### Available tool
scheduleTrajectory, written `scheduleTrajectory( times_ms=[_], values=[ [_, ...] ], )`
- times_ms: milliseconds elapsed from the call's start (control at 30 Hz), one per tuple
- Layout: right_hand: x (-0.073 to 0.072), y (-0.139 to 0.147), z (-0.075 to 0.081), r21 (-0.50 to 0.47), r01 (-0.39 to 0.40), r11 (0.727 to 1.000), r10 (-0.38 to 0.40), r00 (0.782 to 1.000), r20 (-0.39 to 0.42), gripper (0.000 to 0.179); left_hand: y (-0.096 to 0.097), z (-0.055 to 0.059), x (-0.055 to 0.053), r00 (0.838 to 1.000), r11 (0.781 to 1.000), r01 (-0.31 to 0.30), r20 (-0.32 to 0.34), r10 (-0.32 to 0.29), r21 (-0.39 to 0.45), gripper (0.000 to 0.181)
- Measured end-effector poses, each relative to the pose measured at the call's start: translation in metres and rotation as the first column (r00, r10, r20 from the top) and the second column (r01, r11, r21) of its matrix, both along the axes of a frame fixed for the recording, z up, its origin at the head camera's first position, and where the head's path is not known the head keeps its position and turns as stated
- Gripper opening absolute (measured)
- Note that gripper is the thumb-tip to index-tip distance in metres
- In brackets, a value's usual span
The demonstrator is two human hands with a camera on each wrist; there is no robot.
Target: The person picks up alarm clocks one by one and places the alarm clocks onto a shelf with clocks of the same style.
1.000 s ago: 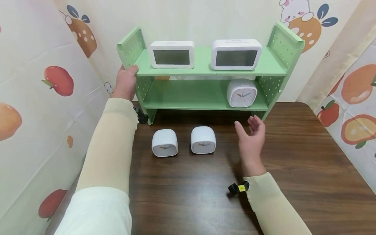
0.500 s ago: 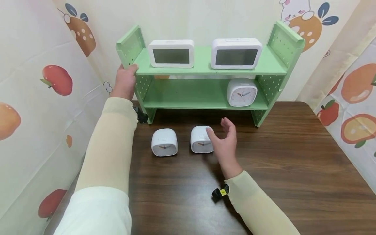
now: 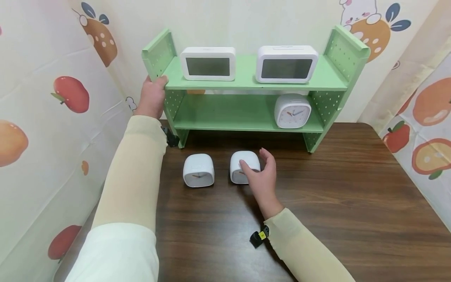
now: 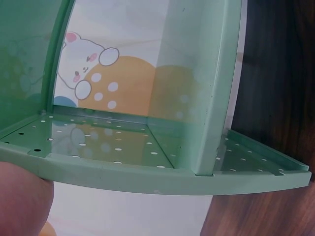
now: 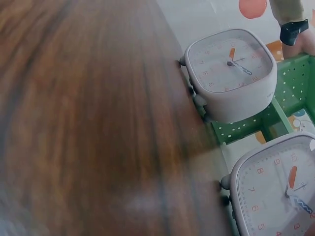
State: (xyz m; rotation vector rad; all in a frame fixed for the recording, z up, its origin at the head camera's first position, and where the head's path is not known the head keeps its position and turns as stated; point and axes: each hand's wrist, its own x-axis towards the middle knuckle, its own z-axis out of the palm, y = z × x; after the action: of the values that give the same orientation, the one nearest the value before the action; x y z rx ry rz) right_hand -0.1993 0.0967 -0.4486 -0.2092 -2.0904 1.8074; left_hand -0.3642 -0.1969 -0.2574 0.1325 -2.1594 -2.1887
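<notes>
Overlapping a white clock (image 3: 249,157), right hand (image 3: 261,182) spread, contact unclear, left hand (image 3: 151,98), partly hidden, gripping green shelf (image 3: 225,111)

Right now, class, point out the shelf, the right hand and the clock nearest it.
Shelf (image 3: 227,112): head view, bare middle of its lower board.
Right hand (image 3: 262,185): head view, near the thumb's base.
Clock (image 3: 249,158): head view, top of its case.

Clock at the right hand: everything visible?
The analog clock has a white, plastic-looking, rounded-square body, pale dial, reddish numerals, orange and wavy blue pointers, and small knob-like feet. It stands upright on the wooden table, dial toward the person, before the green shelf. The right hand's thumb partly hides the dial; contact is unclear.
</notes>
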Motion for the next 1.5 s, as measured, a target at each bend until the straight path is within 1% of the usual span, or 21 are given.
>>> scheduleTrajectory(
  times_ms=[267,433,567,700,800,933,1067,1167,1367,1500],
  values=[
    [0.002,-0.007,0.000,0.004,0.011,1.000,-0.011,1.000,-0.004,0.080,-0.002,-0.002,-0.002,1.000,1.000,-0.009,0.011,0.009,-0.006,0.051],
    [0.001,-0.009,-0.001,0.008,0.009,1.000,-0.009,1.000,0.020,0.083,-0.001,-0.002,-0.002,1.000,1.000,-0.010,0.005,0.010,-0.006,0.051],
    [0.002,-0.012,0.000,0.038,0.018,0.999,-0.020,0.999,0.050,0.087,0.000,-0.001,-0.002,1.000,1.000,-0.007,0.001,0.007,0.009,0.050],
    [0.004,-0.017,0.000,0.089,0.042,0.995,-0.049,0.996,0.076,0.096,0.001,-0.001,-0.002,1.000,1.000,0.000,0.006,0.000,0.011,0.050],
    [0.008,-0.020,-0.001,0.102,0.055,0.993,-0.066,0.992,0.103,0.105,0.001,0.000,-0.002,1.000,1.000,0.003,0.005,-0.003,0.017,0.050],
    [0.010,-0.023,-0.005,0.084,0.071,0.994,-0.082,0.988,0.131,0.114,0.001,0.001,-0.001,1.000,1.000,0.003,0.007,-0.003,0.023,0.051],
    [0.010,-0.026,-0.011,0.066,0.085,0.994,-0.093,0.988,0.126,0.120,0.001,0.001,0.000,1.000,1.000,0.003,0.019,-0.003,0.019,0.052],
    [0.010,-0.027,-0.013,0.060,0.080,0.995,-0.087,0.989,0.123,0.120,0.002,0.002,0.002,1.000,1.000,0.003,0.018,-0.003,0.017,0.051],
    [0.008,-0.027,-0.015,0.068,0.047,0.997,-0.056,0.989,0.139,0.113,0.003,0.004,0.005,1.000,1.000,0.004,0.008,-0.004,0.007,0.051],
    [0.007,-0.026,-0.016,0.076,0.036,0.996,-0.048,0.988,0.150,0.111,0.002,0.003,0.003,1.000,1.000,0.004,0.011,-0.004,0.008,0.052]
  ],
)
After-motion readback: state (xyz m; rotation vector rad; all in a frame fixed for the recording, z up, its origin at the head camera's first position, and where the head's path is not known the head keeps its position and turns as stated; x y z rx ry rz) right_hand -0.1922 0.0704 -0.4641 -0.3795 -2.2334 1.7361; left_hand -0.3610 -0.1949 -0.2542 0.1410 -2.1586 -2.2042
